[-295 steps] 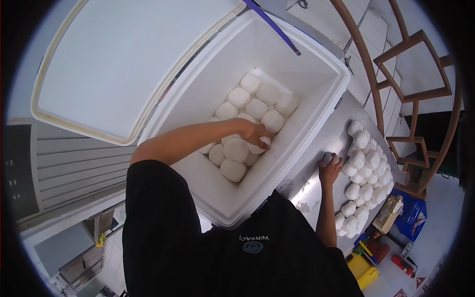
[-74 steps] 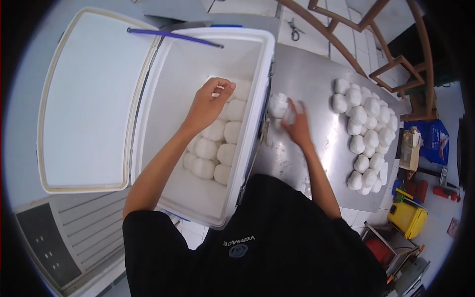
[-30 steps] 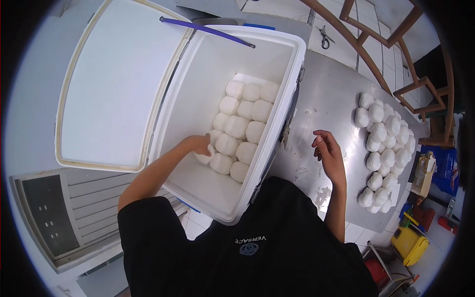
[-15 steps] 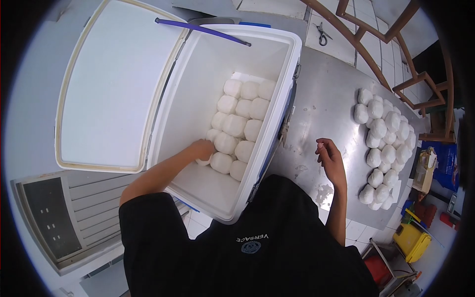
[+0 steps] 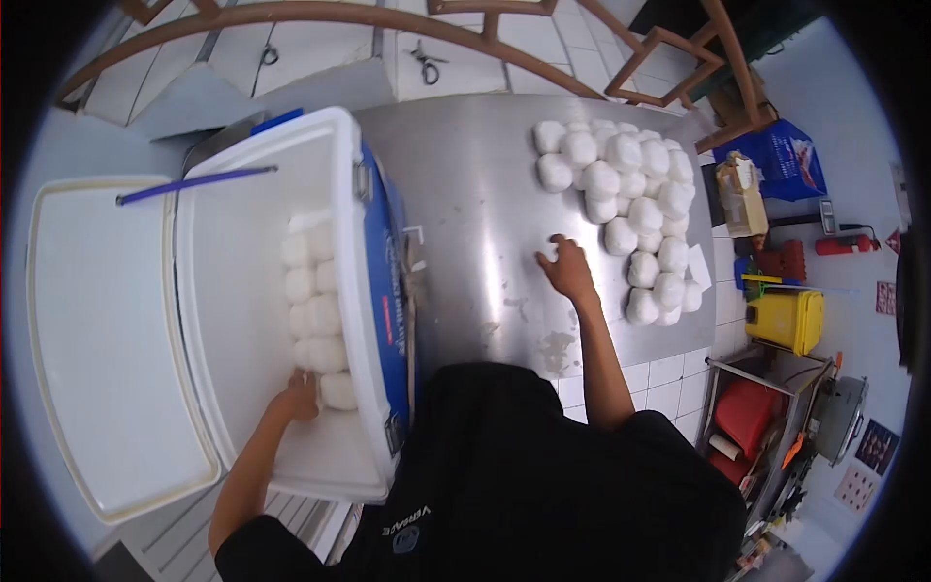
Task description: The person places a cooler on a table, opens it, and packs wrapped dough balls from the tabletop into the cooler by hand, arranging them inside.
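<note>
A blue-and-white cooler box (image 5: 373,281) stands with its lid (image 5: 107,339) swung out to the left. Inside it, rows of white dough-like balls (image 5: 316,315) are packed close together. My left hand (image 5: 302,397) reaches down into the cooler, its fingers curled over a white ball at the near end of the rows; the hand mostly hides that ball. Over the steel table (image 5: 465,223), my right hand (image 5: 567,267) is open, fingers apart and holding nothing. It is just left of a large pile of similar white balls (image 5: 645,209).
Scissors (image 5: 425,66) lie on the tiled ledge behind a brown metal frame (image 5: 320,14). A purple strap (image 5: 199,182) spans the cooler and lid. Right of the table are a yellow bin (image 5: 787,320), a metal rack (image 5: 713,427) and a fire extinguisher (image 5: 844,244).
The view has turned right, so the cooler sits further left. My right hand has moved closer to the pile, with its fingers spreading. My left hand stays at the cooler's near end.
</note>
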`<action>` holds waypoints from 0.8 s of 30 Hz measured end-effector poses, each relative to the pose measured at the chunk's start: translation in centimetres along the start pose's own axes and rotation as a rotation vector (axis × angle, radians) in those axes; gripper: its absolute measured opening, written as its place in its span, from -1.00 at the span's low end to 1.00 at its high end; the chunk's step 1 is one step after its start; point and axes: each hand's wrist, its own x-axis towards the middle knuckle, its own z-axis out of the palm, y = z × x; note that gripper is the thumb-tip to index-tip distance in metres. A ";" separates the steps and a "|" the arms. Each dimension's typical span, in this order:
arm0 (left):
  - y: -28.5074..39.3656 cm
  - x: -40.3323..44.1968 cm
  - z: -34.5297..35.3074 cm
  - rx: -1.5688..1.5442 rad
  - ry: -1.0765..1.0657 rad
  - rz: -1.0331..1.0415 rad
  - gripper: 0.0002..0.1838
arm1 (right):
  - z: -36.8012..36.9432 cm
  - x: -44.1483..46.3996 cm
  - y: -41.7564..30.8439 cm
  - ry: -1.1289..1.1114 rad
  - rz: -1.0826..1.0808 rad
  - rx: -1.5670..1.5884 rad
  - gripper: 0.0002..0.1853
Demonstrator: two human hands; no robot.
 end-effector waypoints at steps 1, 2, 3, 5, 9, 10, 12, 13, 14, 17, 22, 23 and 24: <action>-0.9 0.1 -1.7 -0.158 -0.017 0.051 -0.21 | 0.3 0.9 2.3 0.147 0.053 -0.163 -0.44; -2.2 -0.6 -2.8 -0.322 -0.046 0.086 -0.20 | -0.6 0.8 3.4 0.176 0.171 -0.256 -0.42; -3.0 -1.1 -3.8 -0.495 -0.071 0.116 -0.19 | -1.9 0.9 5.2 0.201 0.279 -0.347 -0.39; -1.7 -2.4 -5.4 -0.395 -0.051 0.082 -0.16 | -1.7 -0.8 10.7 0.345 0.366 -0.448 -0.40; -4.8 1.3 1.3 -0.283 0.056 0.193 -0.21 | 0.7 -5.5 17.7 0.352 0.571 -0.543 -0.37; -5.8 1.3 0.8 -0.385 0.055 0.224 -0.26 | 0.4 -6.9 15.8 0.320 0.587 -0.545 -0.41; -5.0 0.0 -2.0 -0.471 0.004 0.181 -0.38 | 1.3 -8.0 13.9 0.408 0.555 -0.592 -0.50; -3.9 -1.5 -4.2 -0.453 -0.045 0.109 -0.45 | 1.3 -8.6 13.5 0.435 0.486 -0.595 -0.51; -3.7 -2.1 -5.1 -0.375 -0.011 0.060 -0.51 | 1.4 -8.7 13.2 0.414 0.483 -0.576 -0.49; -2.5 -3.6 -7.6 -0.249 0.162 -0.005 -0.64 | 0.7 -9.1 13.1 0.392 0.401 -0.504 -0.44; -1.1 0.0 -4.5 -0.254 0.215 0.237 -0.61 | 3.9 -9.4 19.5 0.474 0.377 -0.626 -0.21; -1.4 1.7 -1.8 -0.154 0.267 0.315 -0.60 | 2.7 -9.2 16.9 0.382 0.503 -0.581 -0.24; -0.3 1.3 -2.8 -0.140 0.257 0.280 -0.59 | 1.9 -9.1 15.7 0.430 0.514 -0.478 -0.29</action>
